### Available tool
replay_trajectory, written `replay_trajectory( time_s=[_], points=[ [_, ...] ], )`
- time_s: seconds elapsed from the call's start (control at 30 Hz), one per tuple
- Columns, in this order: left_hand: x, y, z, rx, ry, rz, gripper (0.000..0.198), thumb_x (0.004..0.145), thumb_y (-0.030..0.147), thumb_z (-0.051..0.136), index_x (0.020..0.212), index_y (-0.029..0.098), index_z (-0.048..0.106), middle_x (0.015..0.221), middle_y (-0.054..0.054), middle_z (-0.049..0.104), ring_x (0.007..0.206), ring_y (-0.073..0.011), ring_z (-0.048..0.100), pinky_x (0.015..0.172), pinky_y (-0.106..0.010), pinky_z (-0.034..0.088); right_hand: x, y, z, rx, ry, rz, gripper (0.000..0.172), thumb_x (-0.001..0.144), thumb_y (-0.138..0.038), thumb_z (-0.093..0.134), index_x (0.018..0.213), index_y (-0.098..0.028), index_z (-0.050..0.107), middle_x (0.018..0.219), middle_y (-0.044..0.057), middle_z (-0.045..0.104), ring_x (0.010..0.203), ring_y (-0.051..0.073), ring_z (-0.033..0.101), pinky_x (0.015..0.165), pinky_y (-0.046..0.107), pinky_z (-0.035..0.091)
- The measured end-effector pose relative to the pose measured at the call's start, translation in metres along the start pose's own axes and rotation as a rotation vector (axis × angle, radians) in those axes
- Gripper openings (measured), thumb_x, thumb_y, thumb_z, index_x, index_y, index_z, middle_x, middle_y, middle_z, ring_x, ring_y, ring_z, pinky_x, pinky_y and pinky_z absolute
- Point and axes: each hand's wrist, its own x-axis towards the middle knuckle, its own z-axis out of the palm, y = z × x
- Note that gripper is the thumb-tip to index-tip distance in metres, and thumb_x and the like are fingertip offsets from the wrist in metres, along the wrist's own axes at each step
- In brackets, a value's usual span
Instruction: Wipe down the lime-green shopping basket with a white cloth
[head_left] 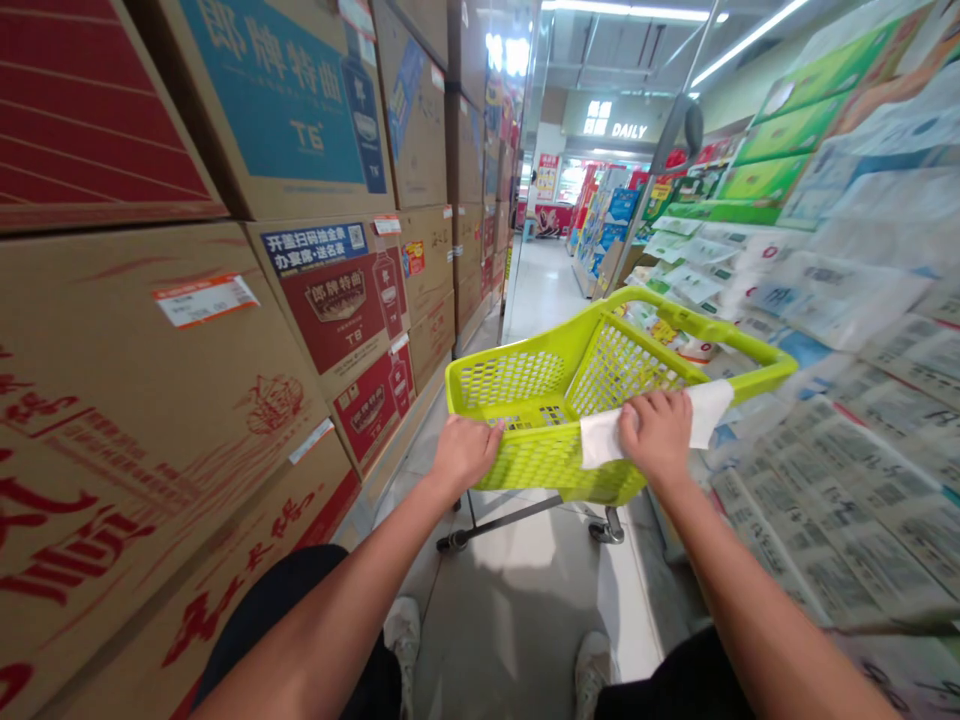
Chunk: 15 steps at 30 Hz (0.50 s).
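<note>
A lime-green plastic shopping cart (525, 460) stands sideways in front of me on dark wheels, its perforated basket holding nothing that I can see. My left hand (466, 450) is closed over the basket's rim near its left corner. Farther right along the same rim, my right hand (658, 432) presses a white cloth (600, 440) against the edge, fingers curled over it. The cloth drapes along the rim on both sides of that hand. The cart's handle (757, 380) sticks out to the right.
Stacked cardboard cartons (322, 330) wall the left side. Packs of tissue paper (840, 290) are piled high on the right, close to the cart handle. A tiled aisle (551, 265) runs ahead past a grey pole (634, 235) toward more shelves. My shoes (592, 665) are just behind the cart.
</note>
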Motion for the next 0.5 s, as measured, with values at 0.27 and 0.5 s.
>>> replay_trajectory(
  time_s=[0.27,0.5],
  points=[
    [0.002,0.004,-0.003,0.044,-0.045,-0.025,0.076,0.115,0.046,0.018,0.091,0.014,0.082,0.098,-0.017,0.083,0.095,-0.0292,0.078,0.094,-0.044,0.048,-0.006,-0.047,-0.01,0.174,-0.205,-0.196,0.033,0.108,-0.037,0.044,0.102,-0.022,0.073,0.096,0.009,0.069,0.097,0.028,0.055,0.099,0.042,0.04],
    [0.0,0.012,-0.002,0.05,-0.008,-0.061,0.072,0.115,0.042,0.021,0.093,0.014,0.084,0.096,-0.017,0.083,0.093,-0.0278,0.078,0.095,-0.043,0.049,-0.001,0.023,-0.005,-0.033,0.043,0.028,0.034,0.104,-0.034,0.044,0.089,-0.021,0.072,0.097,0.013,0.069,0.106,0.034,0.053,0.109,0.053,0.037]
  ],
)
